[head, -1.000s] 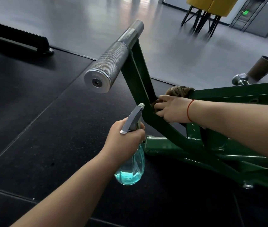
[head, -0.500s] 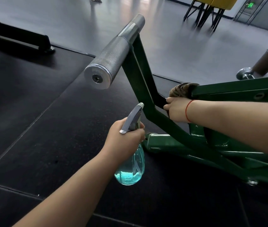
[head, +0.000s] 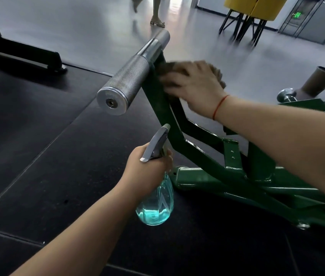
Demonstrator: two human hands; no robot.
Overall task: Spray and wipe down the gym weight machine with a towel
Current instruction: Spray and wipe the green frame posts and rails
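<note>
Right hand (head: 195,88) pressing towel (head: 218,73) slid up green arm (head: 157,100); left hand (head: 145,168) grips bottle (head: 155,204).

A gym: green weight machine (head: 207,170) with knurled steel handle (head: 126,84) on black rubber flooring (head: 38,136).

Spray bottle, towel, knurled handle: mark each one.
spray bottle (head: 157,196), head view, clear lower body.
towel (head: 220,78), head view, bunched brown edge.
knurled handle (head: 127,80), head view, middle of the knurling.
</note>
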